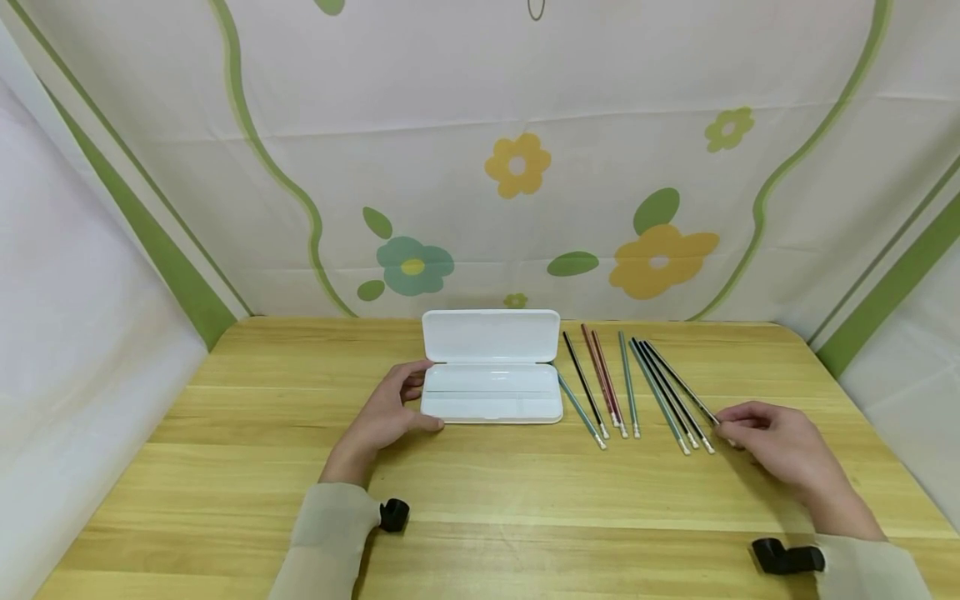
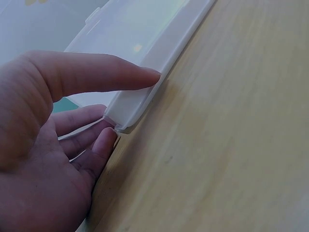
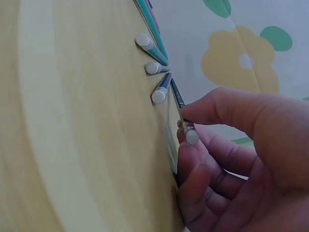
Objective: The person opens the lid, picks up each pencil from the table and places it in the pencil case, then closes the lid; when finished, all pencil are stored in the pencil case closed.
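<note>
A white pencil case (image 1: 491, 336) stands with its lid raised at the back middle of the table. My left hand (image 1: 386, 412) holds its left end, thumb along the front edge and the other fingers round the left side. In the left wrist view, the thumb (image 2: 111, 72) lies against the case's rim. My right hand (image 1: 783, 446) pinches a dark pencil (image 1: 686, 387) near its eraser end, between thumb and fingers. Its white eraser (image 3: 192, 137) shows in the right wrist view. Beside it lie two black pencils (image 1: 677, 400) and a teal pencil (image 1: 660, 396).
Between case and right hand lie more pencils: two red pencils (image 1: 609, 379), a black pencil (image 1: 582, 379), a teal pencil (image 1: 628, 387) and another teal pencil (image 1: 579, 408) close against the case's right side. A flowered curtain (image 1: 360, 150) hangs behind the wooden table (image 1: 525, 517).
</note>
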The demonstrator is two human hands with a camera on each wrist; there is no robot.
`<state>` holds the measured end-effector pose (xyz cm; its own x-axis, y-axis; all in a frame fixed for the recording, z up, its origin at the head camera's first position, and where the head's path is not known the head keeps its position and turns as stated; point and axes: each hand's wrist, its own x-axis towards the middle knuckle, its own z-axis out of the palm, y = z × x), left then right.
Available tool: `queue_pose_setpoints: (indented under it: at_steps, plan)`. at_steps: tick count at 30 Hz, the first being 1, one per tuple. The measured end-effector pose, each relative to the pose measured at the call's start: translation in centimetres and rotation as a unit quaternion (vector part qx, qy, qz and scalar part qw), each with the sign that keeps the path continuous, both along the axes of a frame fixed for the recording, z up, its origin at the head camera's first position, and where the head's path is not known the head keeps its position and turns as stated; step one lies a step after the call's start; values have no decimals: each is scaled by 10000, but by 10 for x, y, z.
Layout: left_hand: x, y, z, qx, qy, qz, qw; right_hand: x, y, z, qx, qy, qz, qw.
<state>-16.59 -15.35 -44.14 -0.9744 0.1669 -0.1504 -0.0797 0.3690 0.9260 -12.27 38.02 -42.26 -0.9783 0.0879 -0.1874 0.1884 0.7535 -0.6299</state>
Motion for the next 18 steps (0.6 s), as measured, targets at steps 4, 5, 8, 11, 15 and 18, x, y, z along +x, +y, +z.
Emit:
queue_pose_setpoints:
  at_steps: [4, 5, 8, 11, 15, 18]
  plan:
    - [0, 0, 0, 7, -2, -8, 10000, 0, 1, 1, -221, -85, 0, 9997]
    - [0, 0, 0, 6, -2, -8, 10000, 0, 1, 2, -282, -111, 5, 9995]
    - [0, 0, 0, 10, 12, -10, 10000, 0, 2, 2, -450, -181, 26, 9988]
    - [-1, 0, 0, -3, 21, -9, 10000, 0, 4, 2, -600, -244, 52, 9979]
    - [-1, 0, 0, -11, 34, -11, 10000, 0, 6, 1, -803, -287, 110, 9963]
    - [-1, 1, -1, -9, 24, -9, 10000, 0, 7, 0, -945, -269, 126, 9951]
